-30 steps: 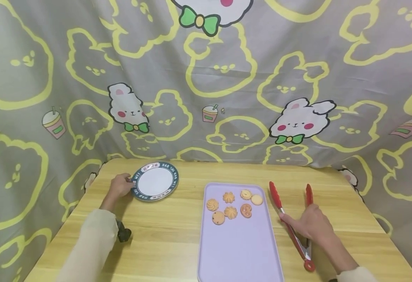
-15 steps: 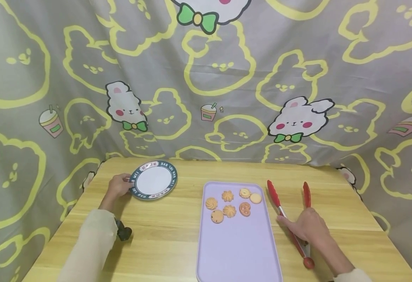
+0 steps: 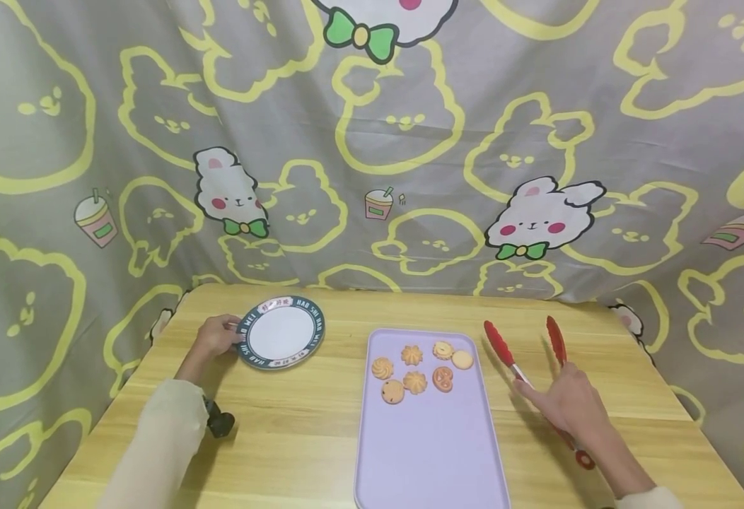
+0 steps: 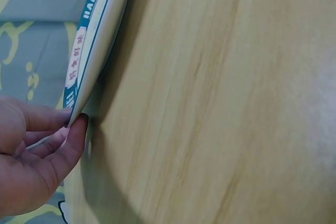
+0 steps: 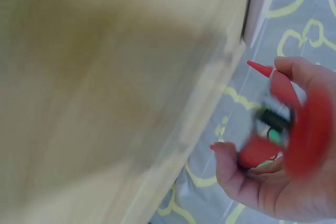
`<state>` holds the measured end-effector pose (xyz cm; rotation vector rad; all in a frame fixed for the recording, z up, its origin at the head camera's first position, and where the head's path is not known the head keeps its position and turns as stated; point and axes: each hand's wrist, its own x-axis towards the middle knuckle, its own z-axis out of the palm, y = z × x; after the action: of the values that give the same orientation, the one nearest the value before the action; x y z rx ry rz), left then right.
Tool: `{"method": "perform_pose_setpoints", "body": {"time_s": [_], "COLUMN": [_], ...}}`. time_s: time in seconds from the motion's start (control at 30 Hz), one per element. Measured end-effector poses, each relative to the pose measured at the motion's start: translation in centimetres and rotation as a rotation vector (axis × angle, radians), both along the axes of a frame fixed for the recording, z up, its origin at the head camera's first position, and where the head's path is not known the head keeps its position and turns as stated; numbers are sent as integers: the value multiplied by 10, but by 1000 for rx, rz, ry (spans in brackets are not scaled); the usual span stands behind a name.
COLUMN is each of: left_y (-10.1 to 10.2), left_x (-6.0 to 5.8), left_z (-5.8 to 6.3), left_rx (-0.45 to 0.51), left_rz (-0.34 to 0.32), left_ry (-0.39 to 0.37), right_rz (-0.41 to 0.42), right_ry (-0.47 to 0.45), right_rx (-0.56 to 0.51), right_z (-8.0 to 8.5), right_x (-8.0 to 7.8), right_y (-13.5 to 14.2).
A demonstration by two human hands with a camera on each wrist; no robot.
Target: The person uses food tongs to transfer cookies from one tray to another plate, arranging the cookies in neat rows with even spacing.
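Left of the lilac tray [image 3: 432, 445], the left hand [image 3: 217, 336] pinches a bare plate [image 3: 281, 332]; right of it, the right hand's [image 3: 569, 404] fingers hold spread red tongs [image 3: 499, 343] — seven cookies [image 3: 414, 382] lie on the tray, none lifted yet.

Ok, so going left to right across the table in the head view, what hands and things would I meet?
The left hand, the teal-rimmed round white plate, the rectangular lilac tray bearing small golden-brown cookies, then the red-tipped metal tongs; the right hand overlaps those, so I've left it out.
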<state>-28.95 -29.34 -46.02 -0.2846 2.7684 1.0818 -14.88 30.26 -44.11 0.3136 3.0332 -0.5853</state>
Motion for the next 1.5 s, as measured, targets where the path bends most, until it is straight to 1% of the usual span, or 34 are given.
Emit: {"method": "perform_pose_setpoints", "body": {"time_s": [0.07,0.2,0.33,0.47,0.63,0.73,0.97,1.03,1.2,1.33,1.5], "left_y": [0,1,3,6,14,19,26,28,33,36,40], "left_x": [2,6,11,16,22,28,42,45,52,57,61], "left_z": [0,1,2,3,4,4,5,7,8,8,10], "left_rx": [-2,0,15,76,145,155,163,159,167,169,170], "left_rz": [-19,-49,-87,-136,-174,-183,-236,-254,-274,-273,-266], "left_ry": [2,-19,-25,-37,-72,-76,-83,-88,-122,-136,-151], "right_rz": [22,81,111,151,245,301,407,429,452,470,509], "right_ry": [38,128,167,147,112,93,124,130,94,60,49], "right_rx": [-7,-16,-43,-55,-7,9,36,29,3,4,27], "right_z": [2,3,6,16,27,29,31,32,32,30,29], "right_x": [-2,-9,-16,-21,-26,-28,-31,-34,-41,-46,-49], "right_y": [3,11,17,20,19,15,-7,-15,-33,-44,-57]}}
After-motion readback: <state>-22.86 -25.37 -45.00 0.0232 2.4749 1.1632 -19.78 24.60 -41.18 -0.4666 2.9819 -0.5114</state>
